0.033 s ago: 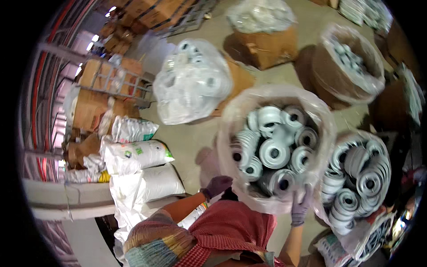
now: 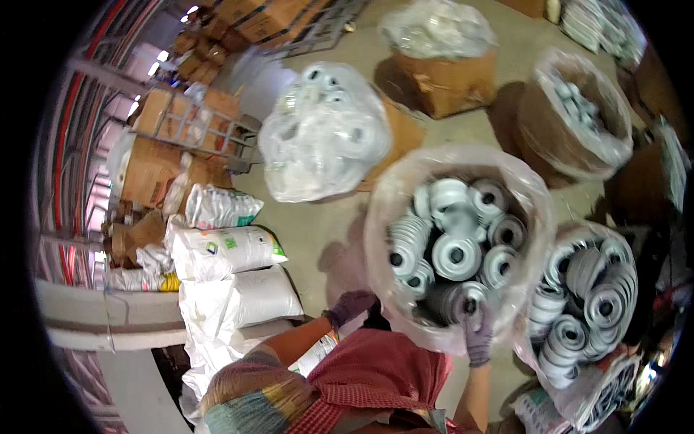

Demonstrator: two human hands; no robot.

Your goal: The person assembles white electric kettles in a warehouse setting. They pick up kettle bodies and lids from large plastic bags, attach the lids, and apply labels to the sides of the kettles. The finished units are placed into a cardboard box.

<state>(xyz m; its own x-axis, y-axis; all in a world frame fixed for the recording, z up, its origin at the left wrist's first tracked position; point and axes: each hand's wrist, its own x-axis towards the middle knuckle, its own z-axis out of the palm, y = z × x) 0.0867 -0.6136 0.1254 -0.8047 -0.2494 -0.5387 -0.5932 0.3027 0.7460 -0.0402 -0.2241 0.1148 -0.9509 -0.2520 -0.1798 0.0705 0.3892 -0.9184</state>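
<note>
Head view: bag (image 2: 533, 189), right of centre, looks partly full; grey reels (image 2: 457, 257) in place, dark gaps left. Right hand (image 2: 478, 338), lower centre-right: fingers part-spread at lowest reel (image 2: 450, 302), grip unclear. Left hand (image 2: 350, 308), beside bag: fingers curled, hold unclear.

Handwear: the left hand (image 2: 350, 307) and the right hand (image 2: 477, 336) are each covered by a muted purple-grey close-fitting fabric glove. Each glove ends at the wrist; the forearm above it is bare.

Upper garment: the loose, crinkled-cloth left sleeve (image 2: 253, 383) carries irregular colour blocks in brownish red, tan, yellow and grey-blue. It ends in a wide opening on the arm.

Front cover: a red-and-white, finely checked cloth apron (image 2: 376, 365) spans the torso. Its upper part is gathered into folds; its lower part hangs wide.
</note>
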